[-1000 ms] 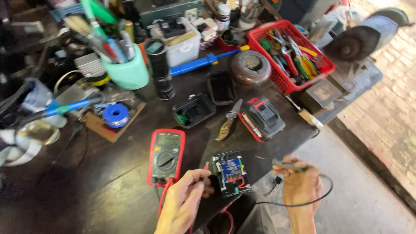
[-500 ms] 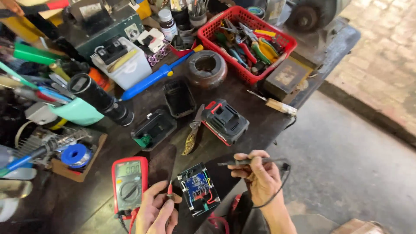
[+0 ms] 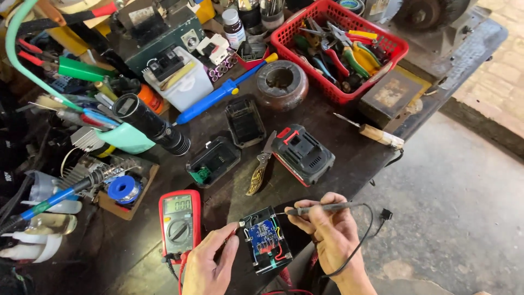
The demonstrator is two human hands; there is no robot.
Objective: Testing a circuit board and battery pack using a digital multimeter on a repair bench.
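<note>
Near the front edge of the dark workbench [image 3: 349,158], just right of the red digital multimeter [image 3: 179,223], sits an opened battery pack with a blue circuit board [image 3: 266,240] exposed on top. Left hand [image 3: 210,265]: fingers pinched closed on a red-tipped probe [image 3: 236,228], its metal end touching the pack's upper left corner; a red lead runs down under the wrist. Right hand [image 3: 333,232]: closed in a pen grip on a slim black probe [image 3: 319,208], tip at the pack's upper right corner, black cable [image 3: 364,240] looping off past the bench edge. Compared with half a second ago, the view has steadied and drawn closer, and the meter, then partly cut off, now shows its whole face beside the pack; both probes have stayed on the pack's top corners, so a reading appears to be under way. Behind the multimeter: a closed red-and-black power-tool battery [image 3: 303,154], a folding knife [image 3: 260,169], two empty black battery shells [image 3: 214,161], a blue solder spool [image 3: 124,188]. Further back: a blue desoldering pump [image 3: 218,95], a brown round dish [image 3: 281,84], a black torch [image 3: 152,124], a red basket of pliers [image 3: 341,46], a wooden-handled tool [image 3: 376,134].
</note>
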